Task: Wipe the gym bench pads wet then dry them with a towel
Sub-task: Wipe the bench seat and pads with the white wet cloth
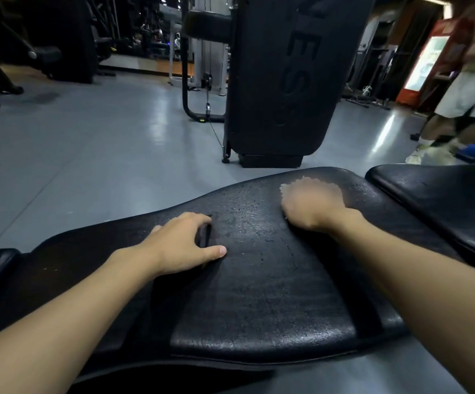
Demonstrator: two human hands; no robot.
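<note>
A grey floor [88, 155] is being seen all round; across it a black pad [259, 294] is being shown lying flat, its long axis running from lower left to upper right, its cracked top facing up. A tall black machine [281, 81] is being shown standing beyond the pad's far edge; a second pad [443, 209] is being seen just beside the first pad's right end, with a narrow gap between them. A person [469, 92] in pale shorts is being seen blurred at the far right.

Both forearms are being held out over the pad from the near side. The left hand [182, 243] is being rested palm down near the pad's far edge, wrist low, thumb laid straight on the surface and pointing right, fingers bent; whether anything is being gripped by it cannot be told. The right hand [313, 207], blurred, is being pressed down on the pad nearer its right end, knuckles up, fingers bunched over a pale cloth [287, 185]; the cloth is being held against the pad, only its far fringe showing past the fingers.
</note>
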